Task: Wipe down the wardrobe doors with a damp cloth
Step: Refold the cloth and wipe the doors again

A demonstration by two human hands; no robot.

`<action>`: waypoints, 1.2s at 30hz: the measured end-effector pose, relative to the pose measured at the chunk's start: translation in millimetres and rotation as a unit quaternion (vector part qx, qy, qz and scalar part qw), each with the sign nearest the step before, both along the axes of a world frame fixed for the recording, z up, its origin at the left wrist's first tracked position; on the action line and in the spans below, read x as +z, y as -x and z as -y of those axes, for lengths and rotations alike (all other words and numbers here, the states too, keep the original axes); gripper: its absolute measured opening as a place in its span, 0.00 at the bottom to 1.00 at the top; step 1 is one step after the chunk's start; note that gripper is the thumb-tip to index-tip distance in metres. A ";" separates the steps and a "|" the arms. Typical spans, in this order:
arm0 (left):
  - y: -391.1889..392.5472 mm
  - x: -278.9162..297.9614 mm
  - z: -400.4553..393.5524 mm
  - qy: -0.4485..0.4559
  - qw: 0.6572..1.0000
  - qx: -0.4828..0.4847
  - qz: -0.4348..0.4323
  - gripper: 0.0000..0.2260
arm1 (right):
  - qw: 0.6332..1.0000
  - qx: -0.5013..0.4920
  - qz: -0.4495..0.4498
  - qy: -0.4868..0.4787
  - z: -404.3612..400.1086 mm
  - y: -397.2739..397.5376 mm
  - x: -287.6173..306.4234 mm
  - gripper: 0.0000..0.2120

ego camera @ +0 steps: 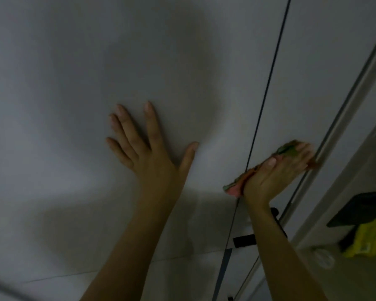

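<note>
From the head camera I look up a dim, pale wardrobe door (96, 83) that fills most of the view. My left hand (148, 146) lies flat against it, fingers (126, 129) straight and spread, thumb out to the side, holding nothing. A thin dark seam (267, 88) runs down between this door and a narrower right door (308, 72). My right hand (276, 172) is on that narrower door, just right of the seam, pressing a folded cloth (239, 183) against the surface. The cloth shows pink and orange at the heel of the hand and green near the fingertips, with its lower corner reaching the seam. The right fingers look fairly straight over the cloth with the thumb laid along its near edge, but they are blurred, so I cannot tell how firmly they curl round it. The fingertips sit right beside the pale frame edge (343, 109) at the door's right side. Below the right wrist a small dark handle (244, 240) sits on the door near the seam. Further right, a yellow garment (367, 240) lies under something dark on an open shelf (313, 231).
</note>
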State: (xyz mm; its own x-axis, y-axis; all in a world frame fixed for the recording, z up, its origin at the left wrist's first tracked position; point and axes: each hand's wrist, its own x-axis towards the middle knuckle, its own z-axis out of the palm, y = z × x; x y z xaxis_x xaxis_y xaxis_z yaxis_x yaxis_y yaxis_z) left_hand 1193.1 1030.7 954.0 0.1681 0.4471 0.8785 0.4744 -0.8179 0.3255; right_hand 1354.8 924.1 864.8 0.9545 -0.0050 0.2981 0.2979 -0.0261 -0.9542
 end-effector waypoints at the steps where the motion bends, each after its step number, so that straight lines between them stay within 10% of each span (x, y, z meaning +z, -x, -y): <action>1: 0.8 -0.3 0.6 0.002 1.000 -0.002 0.000 0.42 | 0.999 0.015 -0.019 0.048 -5.2 -2.8 -20.7 0.29; 9: 37.8 -11.2 -12.7 -0.010 0.999 -0.037 -0.012 0.36 | 0.926 -0.131 0.342 0.094 -24.6 31.2 26.4 0.30; 18: 82.0 -41.3 -62.5 -0.079 0.995 -0.020 -0.051 0.32 | 0.803 -0.110 0.541 0.226 -81.6 95.4 -21.3 0.26; 25: 97.2 -62.2 -93.6 -0.168 0.985 0.010 -0.027 0.29 | 0.915 -0.224 0.328 0.066 -112.7 109.0 31.7 0.28; 31: 119.1 -96.5 -116.4 -0.256 0.966 0.028 -0.019 0.27 | 0.718 -0.112 0.637 0.256 -118.9 133.4 -30.5 0.26; 36: 135.8 -117.3 -132.9 -0.244 0.968 0.059 -0.026 0.28 | 0.816 -0.188 0.518 0.173 -116.4 121.0 20.1 0.29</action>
State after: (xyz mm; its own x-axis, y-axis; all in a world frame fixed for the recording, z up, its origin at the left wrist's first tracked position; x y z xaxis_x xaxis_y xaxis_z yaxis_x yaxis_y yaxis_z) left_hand 1057.2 1163.6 836.7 0.1912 -0.0009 0.9816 0.5793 -0.8072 -0.1136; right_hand 1233.8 1040.5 884.9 0.1400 0.0161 0.9900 0.8493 -0.5160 -0.1117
